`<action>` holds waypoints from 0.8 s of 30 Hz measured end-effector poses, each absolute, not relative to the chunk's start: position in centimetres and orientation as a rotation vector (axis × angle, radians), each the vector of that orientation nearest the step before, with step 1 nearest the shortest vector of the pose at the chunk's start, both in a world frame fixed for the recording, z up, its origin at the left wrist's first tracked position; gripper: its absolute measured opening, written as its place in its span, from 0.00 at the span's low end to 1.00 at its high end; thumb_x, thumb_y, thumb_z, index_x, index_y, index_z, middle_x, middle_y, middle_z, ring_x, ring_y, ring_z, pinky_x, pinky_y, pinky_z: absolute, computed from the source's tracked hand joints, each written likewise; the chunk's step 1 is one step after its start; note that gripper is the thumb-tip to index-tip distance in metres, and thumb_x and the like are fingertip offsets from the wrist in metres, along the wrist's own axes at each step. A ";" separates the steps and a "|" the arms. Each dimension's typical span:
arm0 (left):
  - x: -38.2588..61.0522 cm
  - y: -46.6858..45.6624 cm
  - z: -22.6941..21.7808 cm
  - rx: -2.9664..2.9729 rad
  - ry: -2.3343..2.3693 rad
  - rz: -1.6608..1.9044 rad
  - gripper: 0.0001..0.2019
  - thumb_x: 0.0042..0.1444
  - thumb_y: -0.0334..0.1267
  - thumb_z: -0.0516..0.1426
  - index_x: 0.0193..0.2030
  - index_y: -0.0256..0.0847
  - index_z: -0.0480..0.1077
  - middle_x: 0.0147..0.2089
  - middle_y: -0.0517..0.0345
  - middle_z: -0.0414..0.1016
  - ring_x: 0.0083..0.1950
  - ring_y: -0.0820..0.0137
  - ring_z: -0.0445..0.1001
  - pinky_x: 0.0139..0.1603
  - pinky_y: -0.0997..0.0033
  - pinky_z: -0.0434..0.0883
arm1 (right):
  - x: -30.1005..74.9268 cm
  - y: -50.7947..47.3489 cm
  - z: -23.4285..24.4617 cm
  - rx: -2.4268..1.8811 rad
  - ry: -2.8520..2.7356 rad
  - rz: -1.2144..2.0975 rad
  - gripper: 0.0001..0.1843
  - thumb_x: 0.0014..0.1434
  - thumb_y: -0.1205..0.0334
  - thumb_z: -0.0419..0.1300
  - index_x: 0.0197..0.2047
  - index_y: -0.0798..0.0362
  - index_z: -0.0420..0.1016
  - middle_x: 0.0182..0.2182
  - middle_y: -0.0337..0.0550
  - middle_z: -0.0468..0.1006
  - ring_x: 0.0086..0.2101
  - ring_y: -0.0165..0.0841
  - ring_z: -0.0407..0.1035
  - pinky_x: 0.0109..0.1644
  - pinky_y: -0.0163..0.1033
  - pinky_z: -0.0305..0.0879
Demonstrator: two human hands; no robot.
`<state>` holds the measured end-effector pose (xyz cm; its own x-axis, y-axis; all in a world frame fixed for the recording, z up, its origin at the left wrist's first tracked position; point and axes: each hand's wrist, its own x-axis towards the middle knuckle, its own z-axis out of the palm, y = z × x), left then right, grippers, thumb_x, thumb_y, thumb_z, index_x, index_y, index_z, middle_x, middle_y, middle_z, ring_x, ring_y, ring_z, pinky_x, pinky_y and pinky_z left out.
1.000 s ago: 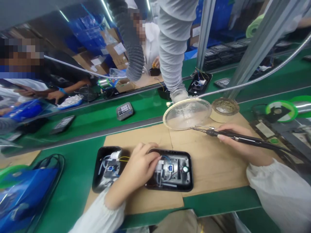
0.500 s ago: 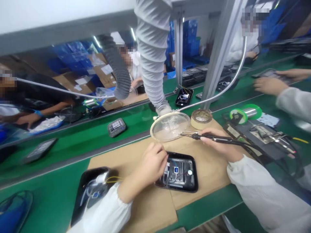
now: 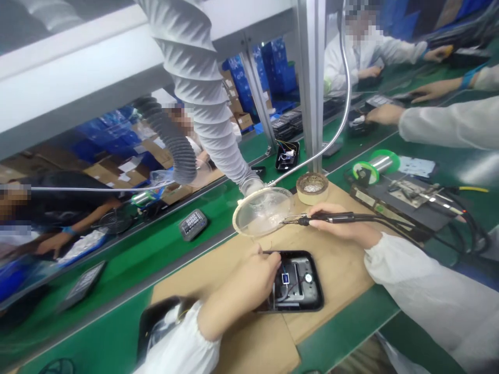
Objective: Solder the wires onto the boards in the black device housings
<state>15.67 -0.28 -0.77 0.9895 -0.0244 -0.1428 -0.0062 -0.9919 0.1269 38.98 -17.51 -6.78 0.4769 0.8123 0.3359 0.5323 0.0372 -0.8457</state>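
My left hand (image 3: pixel 245 285) rests curled on the left end of an open black device case (image 3: pixel 300 283), fingers pressed on its inner parts; a small blue part and wires show inside. My right hand (image 3: pixel 343 228) grips a black soldering iron (image 3: pixel 331 218), its tip pointing left just under the round magnifier lens (image 3: pixel 262 210). Both lie over a brown cardboard mat (image 3: pixel 343 270). A second open black case (image 3: pixel 156 324) sits at lower left, partly hidden by my sleeve.
A white ribbed fume hose (image 3: pixel 210 114) hangs over the lens. A tape roll (image 3: pixel 312 188), a green solder spool (image 3: pixel 370 169) and an iron stand (image 3: pixel 413 197) stand to the right. A grey display unit (image 3: pixel 193 224) lies on the green belt. Other workers' arms (image 3: pixel 440 124) reach in at right.
The view has swung right and up. My left hand stays on the case; my right hand still holds the iron near the lens. The second case has slid toward the lower left of view.
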 end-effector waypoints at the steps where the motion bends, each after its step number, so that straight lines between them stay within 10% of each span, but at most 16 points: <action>1: 15.6 -0.1 -0.7 3.012 0.006 -0.194 0.15 0.71 0.31 0.47 0.34 0.39 0.69 0.30 0.52 0.72 0.37 0.62 0.64 0.37 0.63 0.60 | 39.0 -17.5 -6.9 -1.623 -1.184 0.330 0.16 0.62 0.46 0.64 0.44 0.48 0.78 0.45 0.44 0.81 0.47 0.42 0.76 0.52 0.48 0.73; 12: 15.4 -0.5 -1.8 3.034 -0.205 -0.260 0.11 0.69 0.30 0.50 0.36 0.39 0.69 0.36 0.52 0.75 0.39 0.61 0.62 0.40 0.62 0.64 | 39.1 -17.2 -6.8 -1.587 -1.208 0.356 0.15 0.62 0.47 0.63 0.44 0.50 0.78 0.43 0.44 0.82 0.43 0.40 0.76 0.49 0.45 0.74; 18: 15.7 -0.7 -1.6 3.009 -0.365 -0.283 0.08 0.68 0.29 0.51 0.42 0.38 0.71 0.62 0.50 0.74 0.44 0.60 0.63 0.46 0.57 0.65 | 39.0 -17.0 -6.8 -1.551 -1.224 0.371 0.15 0.62 0.48 0.63 0.43 0.51 0.77 0.43 0.45 0.82 0.43 0.40 0.76 0.50 0.46 0.73; 24: 17.1 -0.7 -1.3 3.041 -0.460 -0.388 0.07 0.67 0.30 0.51 0.39 0.39 0.70 0.45 0.51 0.77 0.41 0.60 0.63 0.43 0.60 0.62 | 38.9 -17.0 -6.7 -1.536 -1.250 0.403 0.13 0.63 0.51 0.63 0.44 0.51 0.77 0.42 0.43 0.82 0.44 0.39 0.76 0.51 0.44 0.72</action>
<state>17.08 -0.67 -1.27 0.9246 -0.2963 -0.2394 -0.2860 -0.9551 0.0777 38.86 -16.95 -6.74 0.3939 0.8540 0.3399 0.4951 0.1144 -0.8612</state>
